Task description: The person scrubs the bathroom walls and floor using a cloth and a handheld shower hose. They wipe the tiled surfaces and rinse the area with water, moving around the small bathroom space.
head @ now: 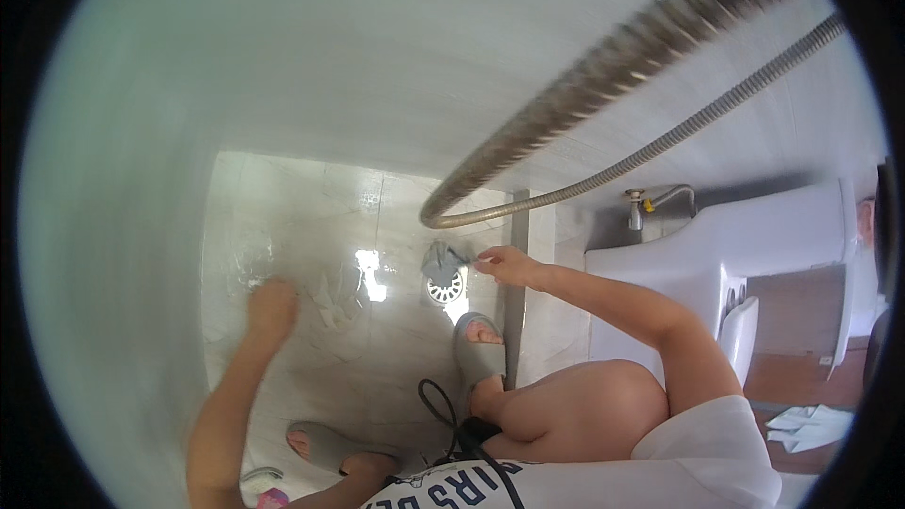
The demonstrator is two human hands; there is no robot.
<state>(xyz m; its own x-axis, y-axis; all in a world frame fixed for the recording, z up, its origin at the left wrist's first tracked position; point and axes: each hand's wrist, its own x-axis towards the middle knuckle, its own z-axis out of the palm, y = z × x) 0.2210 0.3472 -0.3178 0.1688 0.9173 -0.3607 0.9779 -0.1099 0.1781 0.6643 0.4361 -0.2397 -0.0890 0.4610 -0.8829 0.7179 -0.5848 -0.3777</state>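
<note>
My right hand pinches the edge of a crumpled grey cloth or wipe between thumb and fingers. The cloth hangs over the upper part of a round metal floor drain. To the left, my left hand is blurred, with its fingers curled; whether it holds anything is hidden. A pale crumpled piece, like a wipe or thin cloth, appears on the wet tiled floor between the two hands.
A ribbed metal shower hose loops down close above the floor. A raised sill borders the tiles, with a white toilet beyond it. A black cable hangs near my slippers. Pale crumpled paper or cloth lies at lower right.
</note>
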